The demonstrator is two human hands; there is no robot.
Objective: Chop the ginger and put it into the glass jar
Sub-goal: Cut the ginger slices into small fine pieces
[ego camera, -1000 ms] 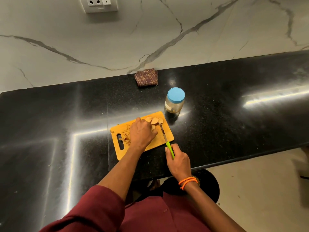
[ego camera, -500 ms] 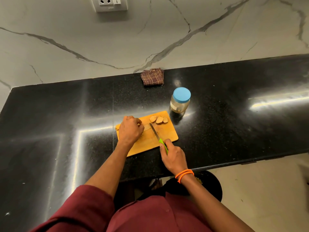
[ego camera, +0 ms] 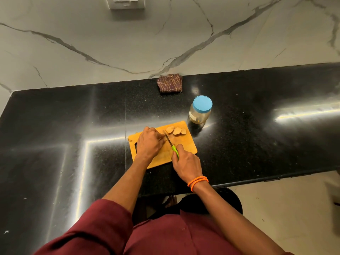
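Two hands work over a yellow cutting board (ego camera: 185, 146) lying near the front edge of the black surface (ego camera: 55, 144), roughly at its middle. Left hand (ego camera: 150, 142): fingers curled, knuckles up, resting on the left half of the board and covering its handle slot; whether a ginger piece is held beneath the fingers cannot be determined. Knife (ego camera: 170, 141): blade tip down on the board directly beside the left fingertips, green handle angled toward the front edge. Right hand (ego camera: 185, 161): closed around the green handle, with orange bands (ego camera: 197, 182) on the wrist. Ginger slices (ego camera: 175, 130): three pieces in a row at the board's back right corner, just right of the blade. Glass jar (ego camera: 200, 112): upright on the surface just beyond that corner, blue lid fitted. Checked cloth (ego camera: 169, 83): folded, at the back edge of the surface against the marble wall (ego camera: 165, 43).
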